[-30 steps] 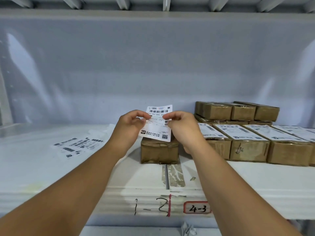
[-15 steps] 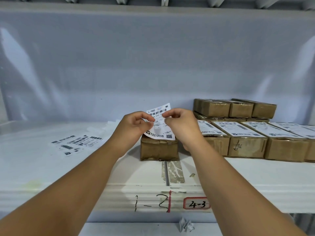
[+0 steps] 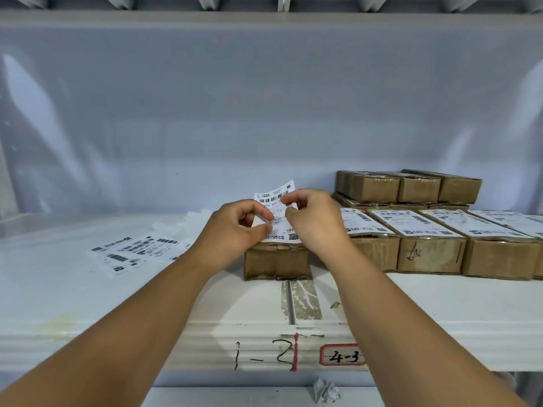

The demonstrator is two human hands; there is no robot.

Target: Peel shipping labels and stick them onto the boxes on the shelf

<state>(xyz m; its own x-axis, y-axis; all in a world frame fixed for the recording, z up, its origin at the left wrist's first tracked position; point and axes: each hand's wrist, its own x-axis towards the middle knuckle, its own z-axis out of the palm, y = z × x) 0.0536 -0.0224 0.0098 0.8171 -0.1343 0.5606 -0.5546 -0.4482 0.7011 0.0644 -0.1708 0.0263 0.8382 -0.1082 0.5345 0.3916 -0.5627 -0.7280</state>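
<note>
Only the head view here, so it's one angle.

The person has the shipping label (image 3: 274, 198) in both hands right over the bare box (image 3: 276, 262) that sits alone at the front middle of the shelf (image 3: 411, 304). The left hand (image 3: 235, 227) has its thumb and forefinger pinched on the label's left edge, other fingers curled in. The right hand (image 3: 314, 221) pinches the right edge the same way, a bit higher up. Can't tell whether the backing is fully off; there's a white flap by the left thumb, but it's too small to call.

What matters: the label stands tilted up, with its lower edge down at the box's near top edge (looks like touching) and its top end leaning away and slightly right. Its long axis runs front to back, same as the box top seems to. So the target lies directly under and behind the fingers, and both hands look about equally near. The next move is probably just laying it back and down flat, keeping it square.

The labelled boxes (image 3: 426, 245) are in a row just right, with the plain boxes (image 3: 408, 186) stacked behind them. The spare labels (image 3: 138, 251) lie well off to the left.
</note>
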